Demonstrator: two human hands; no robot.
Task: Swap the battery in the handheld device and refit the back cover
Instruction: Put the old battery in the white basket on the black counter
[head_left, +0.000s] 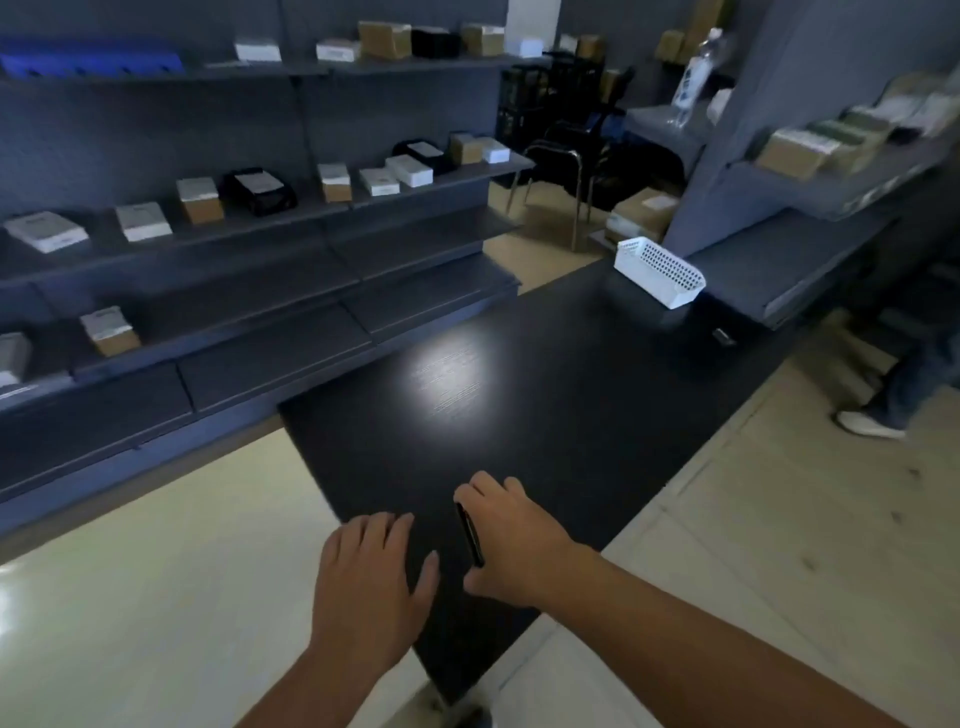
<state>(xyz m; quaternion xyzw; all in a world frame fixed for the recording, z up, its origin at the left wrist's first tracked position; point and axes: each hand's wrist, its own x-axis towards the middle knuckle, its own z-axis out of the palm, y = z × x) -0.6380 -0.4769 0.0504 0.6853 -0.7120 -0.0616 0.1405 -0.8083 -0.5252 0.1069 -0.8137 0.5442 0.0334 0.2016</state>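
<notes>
The right hand (511, 540) is gripping a thin black handheld device (470, 535) on edge, fingers curled over its far side and thumb at the near end, probably to stand it up off the dark surface (545, 395) for opening; the left hand (371, 566) is lying open and flat just beside it, holding nothing, likely bracing; a white basket (658, 271) is sitting well apart at the far end.

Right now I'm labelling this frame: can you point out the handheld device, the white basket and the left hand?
handheld device (470, 535): head view, its dark edge beside the right hand.
white basket (662, 273): head view, its perforated side wall.
left hand (371, 577): head view, back of the hand.
</notes>
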